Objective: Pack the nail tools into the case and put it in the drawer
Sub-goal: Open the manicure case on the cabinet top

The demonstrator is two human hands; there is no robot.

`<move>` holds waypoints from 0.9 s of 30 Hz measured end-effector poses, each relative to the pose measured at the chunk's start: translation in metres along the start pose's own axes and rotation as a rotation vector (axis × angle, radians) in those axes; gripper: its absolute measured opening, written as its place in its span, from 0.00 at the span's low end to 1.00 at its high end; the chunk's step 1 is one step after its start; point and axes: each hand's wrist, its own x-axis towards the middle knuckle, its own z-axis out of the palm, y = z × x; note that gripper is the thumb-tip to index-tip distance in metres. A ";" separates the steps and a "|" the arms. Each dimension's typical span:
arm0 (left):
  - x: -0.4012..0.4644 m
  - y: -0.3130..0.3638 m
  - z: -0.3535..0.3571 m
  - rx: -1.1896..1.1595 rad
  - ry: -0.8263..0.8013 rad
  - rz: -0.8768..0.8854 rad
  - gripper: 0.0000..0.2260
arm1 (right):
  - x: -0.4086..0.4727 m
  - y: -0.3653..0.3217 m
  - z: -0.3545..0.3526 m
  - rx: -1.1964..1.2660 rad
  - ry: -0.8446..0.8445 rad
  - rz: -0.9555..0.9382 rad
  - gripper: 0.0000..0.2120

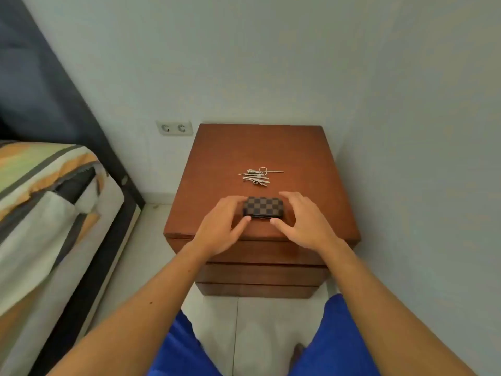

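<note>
Early stage, nothing packed yet. The checkered case (263,208) sits closed at the near edge of the nightstand (311,164), with your hands on either side of it. Your left hand (221,226) cups the left end, fingers curved over it and thumb tip touching the near edge. Your right hand (303,221) does the same on the right end, fingers spread and arched, thumb at the near edge. Looks like you're about to thumb it open; I can't tell whether either hand has a firm grip yet.

The nail tools (257,176) lie in a loose pile just beyond the case, all still out on the wood, untouched.

The drawers (260,275) below are all shut.

Left to do: open the case, load every tool, close it, pull a drawer, drop the case in.
</note>
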 end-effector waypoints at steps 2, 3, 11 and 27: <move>-0.003 -0.002 0.004 -0.012 -0.058 -0.060 0.26 | -0.002 -0.001 0.006 0.017 -0.036 0.013 0.36; -0.003 -0.004 0.006 -0.007 -0.077 -0.087 0.28 | -0.003 -0.001 0.011 0.015 -0.051 0.016 0.37; 0.029 -0.021 0.015 0.030 -0.121 -0.105 0.32 | 0.014 0.010 0.032 -0.080 -0.058 -0.006 0.34; 0.035 -0.043 0.028 -0.156 -0.028 -0.169 0.32 | 0.033 0.035 0.041 0.292 0.108 0.031 0.18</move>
